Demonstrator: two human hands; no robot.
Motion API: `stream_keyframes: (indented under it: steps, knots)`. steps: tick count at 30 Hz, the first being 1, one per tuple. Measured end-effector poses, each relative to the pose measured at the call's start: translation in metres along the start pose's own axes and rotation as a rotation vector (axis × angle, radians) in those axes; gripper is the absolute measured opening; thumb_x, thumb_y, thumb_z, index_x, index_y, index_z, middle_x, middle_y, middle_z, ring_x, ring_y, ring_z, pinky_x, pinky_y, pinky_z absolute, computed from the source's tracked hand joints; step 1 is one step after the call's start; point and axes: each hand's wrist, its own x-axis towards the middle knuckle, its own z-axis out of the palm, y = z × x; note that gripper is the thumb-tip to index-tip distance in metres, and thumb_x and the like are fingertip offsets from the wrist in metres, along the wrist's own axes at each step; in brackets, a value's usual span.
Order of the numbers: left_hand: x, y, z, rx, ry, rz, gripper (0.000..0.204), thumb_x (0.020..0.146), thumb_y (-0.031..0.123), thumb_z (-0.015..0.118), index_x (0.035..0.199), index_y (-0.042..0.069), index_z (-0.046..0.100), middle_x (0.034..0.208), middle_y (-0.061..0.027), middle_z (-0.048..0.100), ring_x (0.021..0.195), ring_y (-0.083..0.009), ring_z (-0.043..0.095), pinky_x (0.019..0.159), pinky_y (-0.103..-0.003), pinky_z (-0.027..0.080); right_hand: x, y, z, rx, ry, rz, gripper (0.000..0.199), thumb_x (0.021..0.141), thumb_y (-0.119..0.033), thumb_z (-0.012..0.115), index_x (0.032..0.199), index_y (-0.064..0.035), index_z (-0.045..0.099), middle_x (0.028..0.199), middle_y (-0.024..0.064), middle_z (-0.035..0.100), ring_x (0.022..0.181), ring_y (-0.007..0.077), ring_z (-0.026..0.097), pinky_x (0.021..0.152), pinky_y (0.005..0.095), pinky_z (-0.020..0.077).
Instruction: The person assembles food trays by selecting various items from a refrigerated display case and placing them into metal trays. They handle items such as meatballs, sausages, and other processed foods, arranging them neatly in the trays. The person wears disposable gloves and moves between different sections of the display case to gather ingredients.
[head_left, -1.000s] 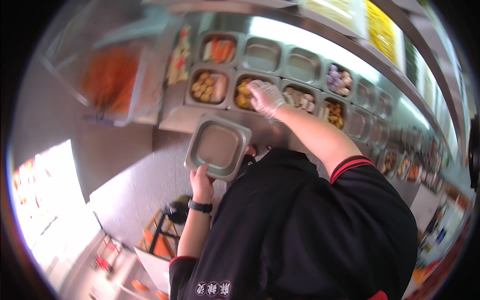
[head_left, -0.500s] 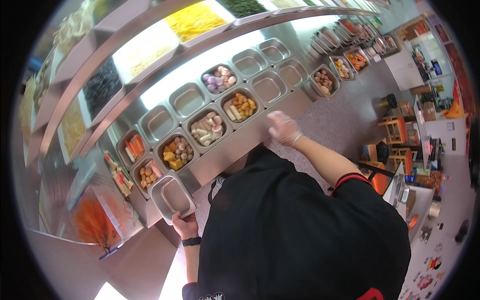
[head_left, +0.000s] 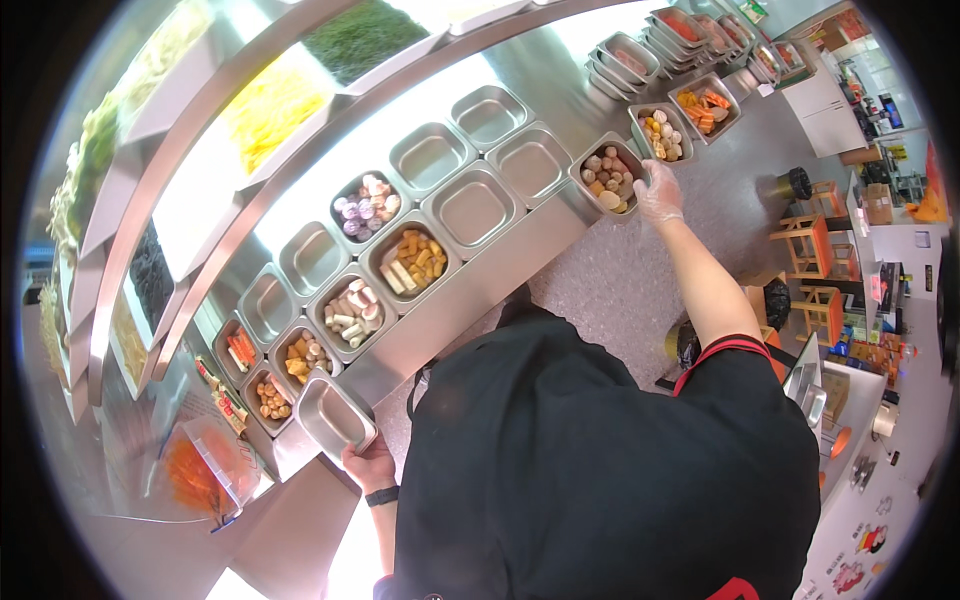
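Empty pan: a steel pan at the near left end of the counter, just beside the tubs of orange and brown pieces; its long axis runs from near-right to far-left, open side up.
Left hand: left hand grips the pan's near corner, fingers closed on the rim.
Right hand: right hand, in a clear glove, reaches far right; fingers curl on the near edge of a pan of round balls, but how tight I cannot tell.
Packages: a clear bag of orange strips lies left of the empty pan.
Signs: coloured stickers on a white surface at lower right.
Stools: orange wooden stools stand on the floor to the right.
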Motion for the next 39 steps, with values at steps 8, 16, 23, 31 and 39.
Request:
stream_keyframes:
  steps: [8,16,23,31,39]
  knots:
    - [-0.030,-0.094,0.048,-0.050,0.168,0.046,0.053,0.098,0.025,0.043,0.140,-0.005,0.054,0.131,-0.0220,0.067,0.118,-0.0390,0.068,0.099,-0.052,0.062,0.024,0.077,0.064,0.327,-0.142,0.679,0.043,0.080,-0.025,0.080,0.111,0.0025,0.070,0.100,0.0194,0.074,0.093,0.0369,0.073,0.087,0.0460,0.0562]
    - [-0.016,-0.120,0.089,0.159,0.059,-0.011,0.043,0.105,0.020,0.048,0.143,0.002,0.053,0.141,-0.0190,0.063,0.130,-0.0371,0.062,0.111,-0.055,0.052,-0.001,0.083,0.086,1.130,-0.360,0.991,0.018,0.090,-0.009,0.070,0.103,0.0031,0.069,0.093,0.0123,0.070,0.079,0.0254,0.069,0.065,0.0422,0.0538]
    - [0.013,-0.140,0.106,0.285,0.064,-0.232,0.026,0.107,0.022,0.063,0.126,0.005,0.063,0.121,-0.0141,0.072,0.114,-0.0334,0.070,0.103,-0.050,0.059,-0.031,0.025,0.046,0.939,-0.379,0.807,0.016,0.091,-0.013,0.070,0.100,-0.0004,0.068,0.087,0.0080,0.068,0.070,0.0210,0.066,0.060,0.0370,0.0527]
    - [0.037,-0.144,0.133,0.640,-0.289,-0.557,0.040,0.107,0.036,0.066,0.136,0.008,0.061,0.128,-0.0132,0.070,0.116,-0.0266,0.068,0.095,-0.043,0.061,-0.117,-0.121,-0.015,0.925,-0.462,0.657,0.021,0.089,-0.023,0.075,0.096,-0.0053,0.065,0.078,0.0041,0.065,0.058,0.0148,0.062,0.046,0.0294,0.0458]
    - [0.017,-0.014,0.106,0.908,-0.700,-0.529,0.073,0.098,0.033,0.078,0.153,0.002,0.041,0.144,-0.0221,0.055,0.130,-0.0305,0.060,0.102,-0.043,0.058,-0.237,-0.297,-0.018,0.942,-0.632,0.465,0.027,0.089,-0.024,0.078,0.094,-0.0047,0.060,0.072,0.0038,0.061,0.054,0.0133,0.057,0.045,0.0279,0.0456]
